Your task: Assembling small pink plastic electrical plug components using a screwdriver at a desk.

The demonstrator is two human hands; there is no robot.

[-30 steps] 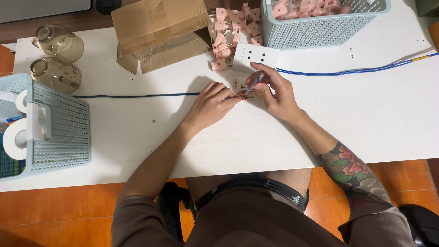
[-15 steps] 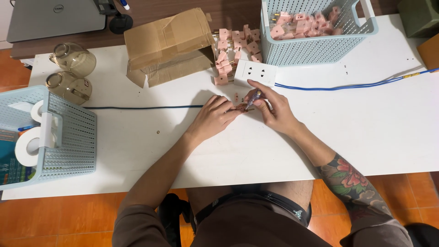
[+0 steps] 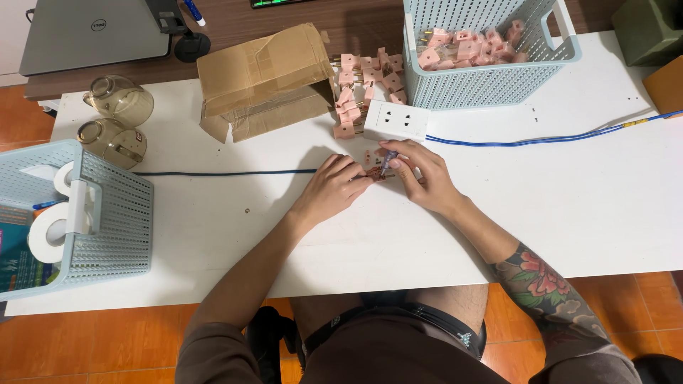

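My left hand (image 3: 333,185) rests on the white table (image 3: 555,213) and pinches a small pink plug adapter (image 3: 373,173) at its fingertips. My right hand (image 3: 420,174) holds a small screwdriver (image 3: 385,163) with its tip down on that adapter. Just beyond the hands lies a white socket box (image 3: 396,121) with a blue cable (image 3: 541,139) running right. A loose pile of pink adapters (image 3: 359,85) sits behind the box.
A pale blue basket (image 3: 491,53) with more pink adapters stands at the back right. A torn cardboard box (image 3: 263,78) is at the back centre. Two glass jugs (image 3: 114,121) and another blue basket (image 3: 78,213) with tape rolls are on the left. A dark cable (image 3: 220,172) crosses the table.
The camera view has shifted, showing more of the far desk. Both hands stay together over the adapter, with the screwdriver now more upright.
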